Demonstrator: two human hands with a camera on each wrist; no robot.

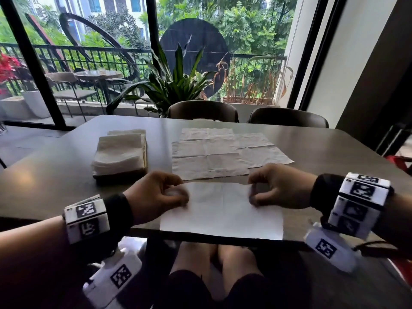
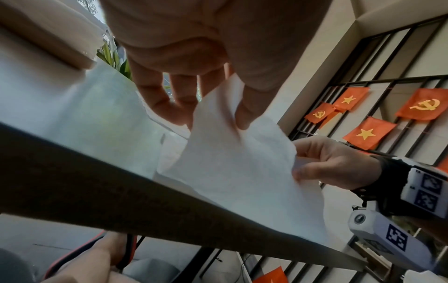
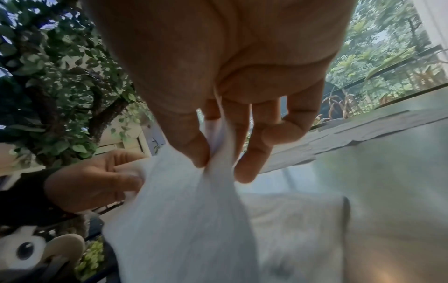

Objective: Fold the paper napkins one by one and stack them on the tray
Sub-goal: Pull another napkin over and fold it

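Napkin [image 1: 223, 208]: white, thin, unfolded, far corners in both hands' pinch

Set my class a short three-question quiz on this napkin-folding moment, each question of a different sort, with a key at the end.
1. True or false: each hand pinches a far corner of the white napkin at the table's near edge.
2. Multiple choice: the tray with the folded stack sits (A) between the hands, (B) on a chair, (C) beyond the left hand, left of the unfolded napkins.
3. Fill in: the right hand grips the napkin with thumb and ____.

Key: 1 true; 2 C; 3 fingers.
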